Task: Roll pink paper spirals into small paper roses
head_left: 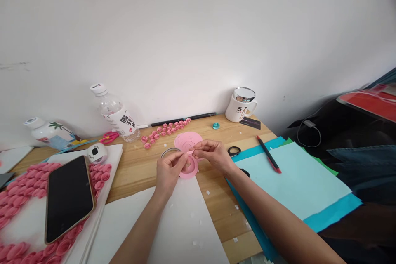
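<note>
Between both hands is a pink paper strip, pinched near its end by the fingertips. My left hand closes thumb and forefinger on it from the left. From the right, my right hand pinches the same strip. Part of the strip is hidden behind the fingers. A pink paper spiral hangs or lies just under the hands; I cannot tell which. Pink paper circles lie on the table just beyond. A roll of tape sits partly behind my left hand.
Several rolled pink paper roses lie by the wall near a bottle and a mug. At left, a phone rests on a rose-covered board. Blue paper sheets, a pen and scissors are at right.
</note>
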`<state>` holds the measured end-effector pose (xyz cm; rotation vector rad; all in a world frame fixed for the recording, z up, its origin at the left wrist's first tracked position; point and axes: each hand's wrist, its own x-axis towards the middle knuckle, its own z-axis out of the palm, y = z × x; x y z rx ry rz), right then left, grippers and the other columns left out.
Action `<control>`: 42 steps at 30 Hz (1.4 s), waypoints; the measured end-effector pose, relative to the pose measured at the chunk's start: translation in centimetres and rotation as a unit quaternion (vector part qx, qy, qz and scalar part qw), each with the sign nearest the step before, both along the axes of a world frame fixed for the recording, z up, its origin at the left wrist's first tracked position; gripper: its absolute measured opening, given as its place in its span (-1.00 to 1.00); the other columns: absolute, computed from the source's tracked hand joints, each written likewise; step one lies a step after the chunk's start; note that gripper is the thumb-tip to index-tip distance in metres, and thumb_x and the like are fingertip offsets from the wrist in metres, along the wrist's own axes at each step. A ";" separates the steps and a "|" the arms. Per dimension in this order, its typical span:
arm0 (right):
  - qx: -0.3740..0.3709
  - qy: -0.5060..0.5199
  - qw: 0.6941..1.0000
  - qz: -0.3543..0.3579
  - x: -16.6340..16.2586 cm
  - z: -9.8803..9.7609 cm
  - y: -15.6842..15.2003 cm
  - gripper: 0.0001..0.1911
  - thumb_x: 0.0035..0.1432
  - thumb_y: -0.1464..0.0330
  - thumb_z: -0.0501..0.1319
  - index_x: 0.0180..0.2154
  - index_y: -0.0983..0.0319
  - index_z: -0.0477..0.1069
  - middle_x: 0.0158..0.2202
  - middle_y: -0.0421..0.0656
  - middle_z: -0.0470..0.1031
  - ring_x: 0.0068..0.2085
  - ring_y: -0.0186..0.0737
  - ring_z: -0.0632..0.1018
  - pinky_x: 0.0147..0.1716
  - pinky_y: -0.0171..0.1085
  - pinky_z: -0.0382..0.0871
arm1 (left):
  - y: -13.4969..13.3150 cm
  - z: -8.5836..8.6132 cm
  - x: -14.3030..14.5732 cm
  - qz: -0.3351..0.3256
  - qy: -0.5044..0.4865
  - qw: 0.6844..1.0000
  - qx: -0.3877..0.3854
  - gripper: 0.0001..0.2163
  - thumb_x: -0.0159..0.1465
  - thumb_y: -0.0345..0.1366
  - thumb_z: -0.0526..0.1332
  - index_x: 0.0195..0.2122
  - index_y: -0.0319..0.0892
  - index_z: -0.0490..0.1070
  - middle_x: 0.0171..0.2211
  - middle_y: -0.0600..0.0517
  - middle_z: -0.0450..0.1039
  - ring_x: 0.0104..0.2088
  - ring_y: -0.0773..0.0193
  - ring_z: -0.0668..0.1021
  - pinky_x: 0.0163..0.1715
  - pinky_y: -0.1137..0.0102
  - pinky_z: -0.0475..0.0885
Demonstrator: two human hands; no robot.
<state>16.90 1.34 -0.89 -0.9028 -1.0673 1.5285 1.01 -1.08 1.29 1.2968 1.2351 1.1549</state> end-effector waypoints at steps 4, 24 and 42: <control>0.015 -0.001 1.000 -0.011 0.0 -0.2 0.1 -0.83 -0.23 0.36 0.39 -0.48 0.24 0.50 -0.49 -0.20 0.54 -0.48 -0.38 0.50 -0.41 -0.34 0.42 | 0.0 0.0 0.0 0.002 -0.008 1.000 -0.001 -0.82 0.04 -0.20 0.24 -0.49 -0.23 0.48 -0.65 0.10 0.30 -0.64 0.44 0.30 -0.65 0.53 0.23; -0.010 0.009 1.000 0.013 0.1 -0.5 0.2 -0.79 -0.18 0.31 0.37 -0.40 0.24 0.53 -0.38 -0.13 0.56 -0.36 -0.27 0.53 -0.25 -0.25 0.40 | 0.0 0.5 0.0 0.016 -0.019 1.000 -0.015 -0.82 0.04 -0.20 0.24 -0.51 -0.23 0.47 -0.64 0.10 0.30 -0.63 0.43 0.31 -0.64 0.52 0.24; 0.012 0.006 1.000 -0.014 0.0 -0.3 0.2 -0.81 -0.27 0.34 0.41 -0.52 0.26 0.48 -0.53 -0.21 0.51 -0.53 -0.38 0.47 -0.45 -0.34 0.41 | 0.0 0.4 0.1 -0.009 0.000 1.000 -0.002 -0.76 0.06 -0.20 0.21 -0.64 -0.24 0.37 -0.65 0.08 0.30 -0.62 0.43 0.32 -0.65 0.56 0.26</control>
